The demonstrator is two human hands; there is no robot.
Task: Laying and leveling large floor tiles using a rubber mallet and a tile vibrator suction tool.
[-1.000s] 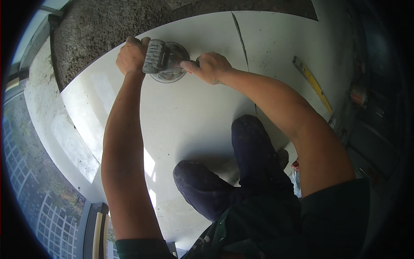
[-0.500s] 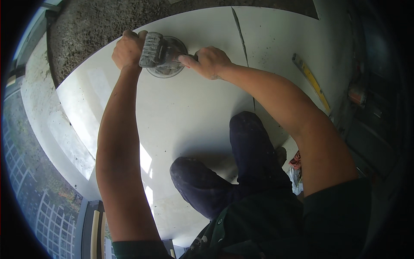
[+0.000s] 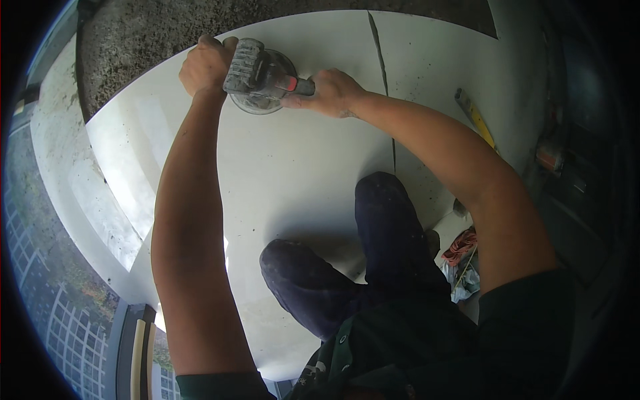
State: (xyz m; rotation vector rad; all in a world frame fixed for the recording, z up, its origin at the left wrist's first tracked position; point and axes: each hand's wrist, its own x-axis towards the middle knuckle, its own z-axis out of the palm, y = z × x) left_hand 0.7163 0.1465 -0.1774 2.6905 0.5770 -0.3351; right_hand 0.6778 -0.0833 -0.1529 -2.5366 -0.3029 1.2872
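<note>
A dusty grey tile vibrator (image 3: 270,79) with a battery pack and a clear round suction base rests on a large pale floor tile (image 3: 300,150), near its far edge. On the tool's left side, my left hand (image 3: 205,65) is closed; the part of the handle inside its fingers is hidden. My right hand (image 3: 330,92) grips the right handle, its thumb below the stubby dark end. A red button shows on that handle. My knees are bent over the tile, close to my body.
Rough grey mortar bed (image 3: 147,50) lies beyond the tile's curved-looking far edge. A dark open joint (image 3: 380,57) separates this tile from another on the right, where a yellow spirit level (image 3: 477,120) lies. Reddish cord (image 3: 460,245) and crumpled plastic (image 3: 465,283) sit beside my right leg.
My right thumb has shifted off the top of the handle, baring the red button. The whole view has slid slightly; the tool stays in about the same place on the tile.
</note>
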